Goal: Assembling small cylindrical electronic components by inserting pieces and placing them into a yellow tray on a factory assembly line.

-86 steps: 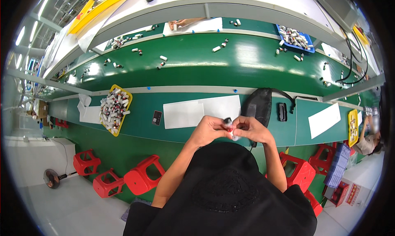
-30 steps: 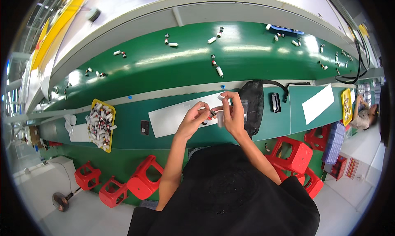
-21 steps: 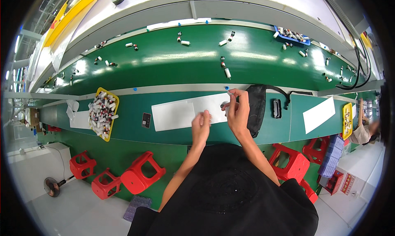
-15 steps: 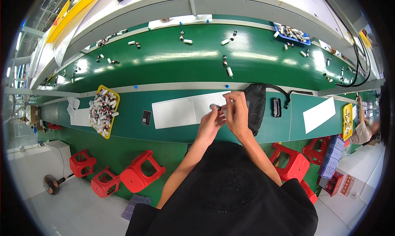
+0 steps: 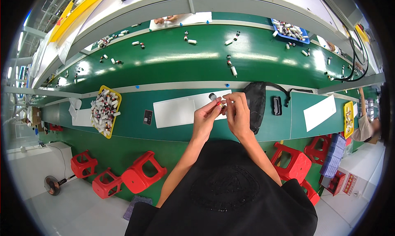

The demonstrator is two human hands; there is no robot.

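Note:
My left hand and my right hand meet over a white sheet on the green bench. Between their fingertips is a small red and dark cylindrical part, mostly covered by the fingers. The left thumb and fingers pinch it. My right fingers are bent in close against it, and whether they grip it is hard to see. Just beyond the left fingertips shows a small dark cylinder with a grey side; I cannot tell whether it rests on the sheet or touches the hand.
A yellow tray heaped with white, red and black cylinders stands left. Right of my hands lie a black bag and a black open case. A green conveyor belt carries scattered cylinders. Another person's hands show beyond it.
My left fingers have shifted slightly left and closed around the red part, now more visible. The dark cylinder shows farther from me. Pieces on the belt have slid right; another person's hands appear beyond it.

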